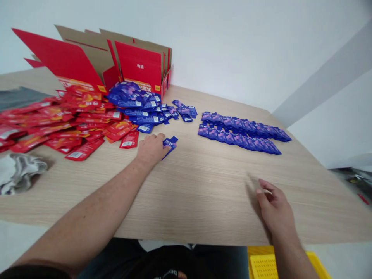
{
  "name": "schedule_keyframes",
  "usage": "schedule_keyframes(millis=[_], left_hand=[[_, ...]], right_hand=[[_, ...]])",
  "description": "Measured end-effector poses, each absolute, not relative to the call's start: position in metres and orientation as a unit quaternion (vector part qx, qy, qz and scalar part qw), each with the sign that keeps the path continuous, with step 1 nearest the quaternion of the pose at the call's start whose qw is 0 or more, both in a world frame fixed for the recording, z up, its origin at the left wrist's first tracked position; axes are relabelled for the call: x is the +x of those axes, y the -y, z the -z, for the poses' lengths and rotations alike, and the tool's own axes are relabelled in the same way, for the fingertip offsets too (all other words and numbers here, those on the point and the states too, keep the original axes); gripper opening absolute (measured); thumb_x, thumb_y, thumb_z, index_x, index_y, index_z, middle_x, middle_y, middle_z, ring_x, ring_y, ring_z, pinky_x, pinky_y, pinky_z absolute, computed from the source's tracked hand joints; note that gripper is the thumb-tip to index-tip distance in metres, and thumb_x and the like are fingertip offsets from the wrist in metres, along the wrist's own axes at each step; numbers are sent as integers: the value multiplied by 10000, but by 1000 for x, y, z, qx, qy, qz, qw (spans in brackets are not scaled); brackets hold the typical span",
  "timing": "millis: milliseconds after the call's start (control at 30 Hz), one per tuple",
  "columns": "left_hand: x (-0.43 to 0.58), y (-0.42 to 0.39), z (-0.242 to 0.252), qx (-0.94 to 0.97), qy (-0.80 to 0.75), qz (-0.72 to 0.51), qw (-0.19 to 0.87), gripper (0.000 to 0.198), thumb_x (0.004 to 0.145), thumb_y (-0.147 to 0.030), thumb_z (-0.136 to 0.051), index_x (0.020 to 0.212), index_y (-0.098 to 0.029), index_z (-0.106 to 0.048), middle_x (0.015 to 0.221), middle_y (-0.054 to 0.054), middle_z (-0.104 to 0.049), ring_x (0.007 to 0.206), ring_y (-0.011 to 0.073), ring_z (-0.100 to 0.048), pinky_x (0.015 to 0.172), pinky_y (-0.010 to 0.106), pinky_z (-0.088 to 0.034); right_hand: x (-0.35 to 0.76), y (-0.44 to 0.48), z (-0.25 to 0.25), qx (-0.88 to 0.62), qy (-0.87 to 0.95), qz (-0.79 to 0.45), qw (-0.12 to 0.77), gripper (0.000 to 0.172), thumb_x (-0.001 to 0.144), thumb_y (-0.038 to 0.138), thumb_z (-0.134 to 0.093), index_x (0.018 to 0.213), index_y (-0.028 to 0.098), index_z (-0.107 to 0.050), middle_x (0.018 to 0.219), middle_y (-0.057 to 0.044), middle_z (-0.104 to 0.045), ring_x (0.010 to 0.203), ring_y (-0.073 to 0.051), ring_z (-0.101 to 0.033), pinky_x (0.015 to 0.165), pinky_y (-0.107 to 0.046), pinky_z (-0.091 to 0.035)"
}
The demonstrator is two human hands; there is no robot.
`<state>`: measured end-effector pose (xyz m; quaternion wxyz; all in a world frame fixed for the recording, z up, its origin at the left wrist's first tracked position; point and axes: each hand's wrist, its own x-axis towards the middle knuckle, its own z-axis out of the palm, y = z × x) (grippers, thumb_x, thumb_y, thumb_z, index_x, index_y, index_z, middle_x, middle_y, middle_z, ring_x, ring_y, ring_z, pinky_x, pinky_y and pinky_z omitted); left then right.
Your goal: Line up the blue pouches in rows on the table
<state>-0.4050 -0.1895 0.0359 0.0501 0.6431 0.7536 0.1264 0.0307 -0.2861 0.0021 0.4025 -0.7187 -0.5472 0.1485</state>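
Left hand (151,149) clamped on blue sachet (170,145), over wooden table (203,186); right hand (274,207) empty, fingers slightly apart, near front edge.

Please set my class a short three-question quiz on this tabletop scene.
1. True or false: the left hand touches a small bunch of blue sachets.
2. Fill in the blank: the two neat rows of sachets are coloured ____.
3. Which hand holds nothing: A, the left hand; or B, the right hand?

Key: 1 true; 2 blue; 3 B.
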Motion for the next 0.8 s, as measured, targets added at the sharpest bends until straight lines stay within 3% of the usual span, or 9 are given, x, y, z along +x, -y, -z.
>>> schedule_keyframes(millis=[133, 200, 300, 400, 500, 567, 633, 700, 800], left_hand=[[-403, 185, -35, 638, -738, -176, 128, 730, 801, -432, -750, 1441, -164, -522, 1248, 181, -705, 1145, 320, -661, 921, 361, -495], [-402, 184, -35, 627, -734, -200, 170, 664, 788, -416, -761, 1383, -181, -585, 1180, 141, -737, 1072, 291, -685, 853, 326, -497], [-402, 182, -36, 615, -720, -232, 222, 271, 784, -385, -738, 990, -210, -747, 916, 79, -755, 896, 264, -687, 737, 314, -477], [-398, 182, -36, 595, -701, -294, 259, 116, 756, -308, -735, 701, -220, -683, 701, 38, -680, 752, 228, -634, 659, 309, -437], [-383, 187, -34, 578, -692, -337, 271, 146, 809, -312, -670, 705, -217, -633, 669, 17, -649, 671, 188, -589, 613, 293, -419], [-367, 194, -32, 549, -667, -396, 311, 175, 856, -352, -600, 751, -212, -602, 673, 4, -637, 617, 158, -556, 582, 274, -413], [-349, 204, -30, 477, -583, -508, 418, 208, 835, -394, -615, 759, -206, -569, 663, -12, -609, 583, 131, -519, 567, 254, -405], [-333, 214, -30, 423, -505, -564, 498, 282, 785, -455, -677, 768, -211, -537, 641, -34, -574, 554, 114, -484, 545, 239, -392], [-320, 224, -30, 397, -468, -580, 536, 345, 748, -480, -728, 770, -215, -507, 646, -46, -553, 547, 103, -475, 529, 230, -397]], right_hand=[[26, 290, -2, -724, 583, -88, 358, 549, 825, 535, -613, 1230, 183, -727, 1083, -137, -692, 724, -224, -618, 771, -437, -544], [22, 288, -3, -716, 593, -90, 357, 535, 823, 537, -614, 1209, 185, -728, 1090, -137, -693, 718, -222, -613, 769, -435, -544], [9, 287, -4, -704, 598, -113, 365, 513, 816, 539, -624, 1181, 193, -727, 1058, -122, -705, 724, -222, -617, 741, -417, -543], [-19, 286, -8, -679, 604, -200, 365, 479, 830, 525, -638, 1168, 198, -729, 988, -93, -735, 806, -242, -660, 769, -404, -548], [-61, 282, -12, -638, 617, -311, 340, 441, 825, 507, -670, 1136, 202, -745, 915, -67, -756, 829, -244, -689, 763, -388, -555], [-94, 279, -16, -614, 608, -381, 328, 441, 819, 494, -686, 1143, 200, -738, 853, -50, -748, 725, -221, -679, 638, -350, -544], [-124, 276, -21, -588, 591, -447, 325, 425, 826, 472, -684, 1157, 208, -713, 820, -32, -733, 619, -195, -648, 511, -310, -501], [-147, 275, -26, -565, 585, -482, 328, 317, 846, 438, -666, 1076, 224, -701, 777, -12, -707, 578, -179, -631, 465, -287, -477], [-164, 274, -31, -562, 583, -475, 345, 165, 857, 396, -646, 889, 235, -660, 650, 21, -639, 529, -159, -602, 480, -274, -486]])
